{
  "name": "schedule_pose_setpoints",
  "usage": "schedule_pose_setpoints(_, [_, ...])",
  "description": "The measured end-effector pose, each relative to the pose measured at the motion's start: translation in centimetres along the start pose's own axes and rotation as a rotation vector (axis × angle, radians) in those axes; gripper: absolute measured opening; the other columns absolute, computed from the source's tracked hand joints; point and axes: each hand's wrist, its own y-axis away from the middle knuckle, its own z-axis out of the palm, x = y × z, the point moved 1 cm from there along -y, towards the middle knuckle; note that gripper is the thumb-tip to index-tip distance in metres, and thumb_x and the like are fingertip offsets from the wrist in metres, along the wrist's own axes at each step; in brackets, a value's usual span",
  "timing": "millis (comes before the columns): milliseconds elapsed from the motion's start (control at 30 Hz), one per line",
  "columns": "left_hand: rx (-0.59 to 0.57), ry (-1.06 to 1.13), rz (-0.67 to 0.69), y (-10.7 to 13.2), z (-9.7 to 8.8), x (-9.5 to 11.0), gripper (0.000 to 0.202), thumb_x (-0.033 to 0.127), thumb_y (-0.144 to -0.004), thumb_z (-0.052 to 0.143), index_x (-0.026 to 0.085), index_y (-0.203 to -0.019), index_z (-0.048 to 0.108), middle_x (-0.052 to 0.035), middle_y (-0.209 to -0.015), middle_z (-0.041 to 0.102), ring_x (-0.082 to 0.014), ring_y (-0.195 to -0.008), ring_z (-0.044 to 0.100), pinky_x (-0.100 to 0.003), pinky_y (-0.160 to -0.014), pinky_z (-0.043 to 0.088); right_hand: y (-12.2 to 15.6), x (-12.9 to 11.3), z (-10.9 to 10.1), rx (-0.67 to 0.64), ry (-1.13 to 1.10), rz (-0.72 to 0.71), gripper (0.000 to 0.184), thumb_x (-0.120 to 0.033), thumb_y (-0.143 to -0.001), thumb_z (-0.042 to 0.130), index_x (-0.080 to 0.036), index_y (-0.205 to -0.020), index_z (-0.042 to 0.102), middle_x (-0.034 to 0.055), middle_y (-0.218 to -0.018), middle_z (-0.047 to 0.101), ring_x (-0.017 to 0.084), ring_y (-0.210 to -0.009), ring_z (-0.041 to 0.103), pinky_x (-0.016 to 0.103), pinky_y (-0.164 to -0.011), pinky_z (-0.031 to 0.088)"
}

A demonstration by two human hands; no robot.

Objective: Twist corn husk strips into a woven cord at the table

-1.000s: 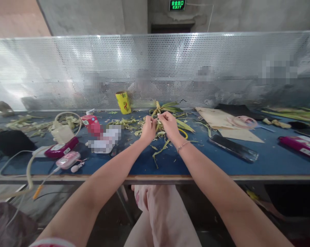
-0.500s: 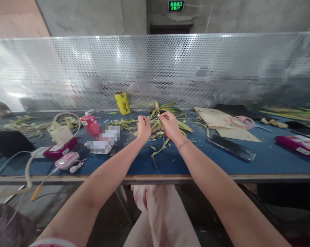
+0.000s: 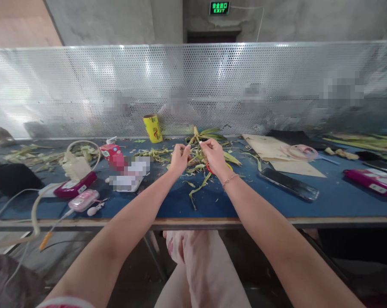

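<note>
Over a heap of dry and green leaf strips, my left hand (image 3: 179,159) is closed in a pinch, thumb against the fingers. Facing it a short way to the right, my right hand (image 3: 214,155) is pinched as well. A thin greenish leaf strip seems to run between the two sets of fingertips, though it is small and partly hidden. Just behind the hands lies a bundle of green leaves with a pale tied stem (image 3: 196,131). Loose leaf strips (image 3: 196,194) trail toward me on the blue tabletop (image 3: 167,205). Under my right wrist shows a red and yellow ring (image 3: 208,167).
A yellow roll (image 3: 152,128) stands by the perforated metal screen (image 3: 116,77). To the left are a red carton (image 3: 112,155), a magenta device (image 3: 75,185) and cables. On the right lie a black phone (image 3: 288,184), brown paper (image 3: 267,149) and another magenta device (image 3: 371,182).
Both hands have shifted only slightly, the left fingertips rising a little and turning toward the right hand. Objects on the table have stayed where they were.
</note>
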Motion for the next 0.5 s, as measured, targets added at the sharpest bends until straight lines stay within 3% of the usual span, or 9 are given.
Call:
schedule_pose_setpoints(100, [-0.132,0.05,-0.09,0.46,0.66,0.09,0.031,0.045,-0.074,0.058,0.018,-0.084,0.047,0.0053,-0.048,0.051,-0.0042,-0.032,0.034,-0.019,-0.039,0.022,-0.19,0.1,-0.11,0.019,-0.004,-0.047,0.029,-0.048,-0.073,0.055,-0.021,-0.069,0.045,-0.0068,-0.051,0.031,0.007,-0.043,0.026,0.023,-0.043,0.022])
schedule_pose_setpoints(200, [-0.203,0.075,-0.096,0.57,0.95,-0.12,0.028,0.041,-0.073,0.06,0.014,-0.077,0.052,0.0034,-0.049,0.053,-0.0032,-0.033,0.035,-0.018,-0.038,0.024,-0.16,-0.03,-0.01,0.015,0.01,-0.059,0.031,-0.05,-0.074,0.053,-0.02,-0.069,0.047,-0.0064,-0.053,0.033,0.007,-0.046,0.028,0.023,-0.045,0.024])
schedule_pose_setpoints(400, [-0.113,0.165,-0.059,-0.06,0.64,-0.61,0.024,0.034,-0.071,0.063,0.016,-0.07,0.047,0.0045,-0.053,0.052,-0.0065,-0.045,0.049,-0.021,-0.049,0.042,0.08,0.31,0.25,-0.083,0.19,0.053,0.039,-0.058,-0.073,0.05,-0.021,-0.064,0.044,-0.0058,-0.051,0.034,0.01,-0.049,0.035,0.025,-0.05,0.03])
schedule_pose_setpoints(500, [-0.114,0.184,-0.077,-0.19,0.52,-0.69,0.029,0.036,-0.067,0.067,0.016,-0.071,0.046,0.0036,-0.056,0.056,-0.0087,-0.048,0.054,-0.025,-0.052,0.046,0.0,0.75,0.27,-0.116,0.132,0.08,0.04,-0.059,-0.073,0.048,-0.022,-0.061,0.039,-0.0053,-0.05,0.033,0.011,-0.048,0.035,0.026,-0.049,0.031])
